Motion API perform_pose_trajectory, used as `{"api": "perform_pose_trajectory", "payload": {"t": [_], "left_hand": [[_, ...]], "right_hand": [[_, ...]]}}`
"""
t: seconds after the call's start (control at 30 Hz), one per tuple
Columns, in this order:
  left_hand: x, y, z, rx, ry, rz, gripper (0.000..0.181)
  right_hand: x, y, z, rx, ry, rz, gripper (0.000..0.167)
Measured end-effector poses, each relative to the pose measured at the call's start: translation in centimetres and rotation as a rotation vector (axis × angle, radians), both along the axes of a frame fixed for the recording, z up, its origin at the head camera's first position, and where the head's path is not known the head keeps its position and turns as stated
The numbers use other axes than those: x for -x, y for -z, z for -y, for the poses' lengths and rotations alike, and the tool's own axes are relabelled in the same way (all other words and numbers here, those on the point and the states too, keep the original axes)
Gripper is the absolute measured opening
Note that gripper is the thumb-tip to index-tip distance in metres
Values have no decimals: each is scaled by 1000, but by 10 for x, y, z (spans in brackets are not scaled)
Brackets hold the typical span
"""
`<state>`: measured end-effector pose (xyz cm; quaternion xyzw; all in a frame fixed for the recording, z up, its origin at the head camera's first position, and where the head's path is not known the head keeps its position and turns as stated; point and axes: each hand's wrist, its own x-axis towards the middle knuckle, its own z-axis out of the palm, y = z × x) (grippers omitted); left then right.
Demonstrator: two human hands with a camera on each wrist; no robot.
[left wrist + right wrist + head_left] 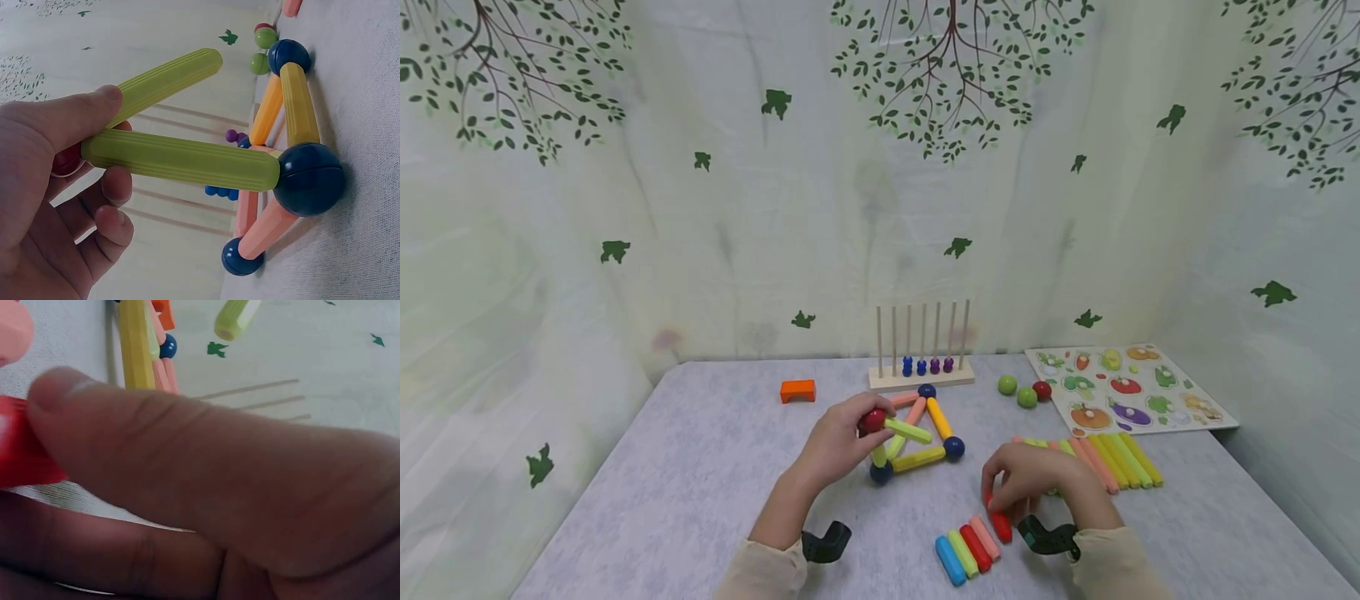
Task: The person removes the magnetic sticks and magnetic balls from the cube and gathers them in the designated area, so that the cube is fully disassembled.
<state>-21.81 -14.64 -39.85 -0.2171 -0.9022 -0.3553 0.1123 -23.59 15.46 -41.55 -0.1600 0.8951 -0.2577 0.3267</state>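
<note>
My left hand [842, 435] grips a red ball [872, 420] between thumb and fingers. Two light green rods stick out from that ball: one has a free end [178, 78], while the other [187, 160] runs down to a navy ball [309, 179] of a frame on the table. Yellow [919, 459], orange [939, 418] and pink rods join the frame's navy balls. Over at the right, my right hand [1030, 475] pinches a red rod [1002, 527] on or just above the table. Most of that rod lies outside the right wrist view.
Short blue [951, 560], green, red and pink rods lie in a row in front. Longer rods [1131, 461] lie beyond my right hand. Farther back are a peg stand [922, 377], green balls [1027, 397], a red ball [1042, 390], a vegetable board [1195, 412] and an orange block [797, 391].
</note>
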Motion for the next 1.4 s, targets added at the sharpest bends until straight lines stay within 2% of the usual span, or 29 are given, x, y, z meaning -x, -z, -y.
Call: {"api": "perform_pose_trajectory", "payload": {"t": [0.33,0.57,0.67,0.77,1.0,1.07,1.13,1.23,1.4], "left_hand": [[1,0,0,-19,12,7,29],[1,0,-1,-24,17,8,27],[1,-1,-1,-31,25,3,26],[1,-1,-1,-34,28,2,25],[0,-1,0,-23,32,18,25],[0,-1,1,-30,43,33,26],[-1,-1,1,-40,56,49,28],[-1,-1,2,-54,78,69,30],[-1,-3,2,-59,94,76,30]], "right_hand": [[-4,4,11,-37,-18,90,13],[-6,5,20,25,-88,176,12],[-5,5,20,38,-87,184,11],[-3,5,19,59,-65,112,11],[6,3,25,264,54,-257,21],[7,3,30,324,78,-325,29],[7,3,35,371,74,-359,36],[5,4,42,423,29,-356,45],[1,4,48,462,-15,-343,42]]}}
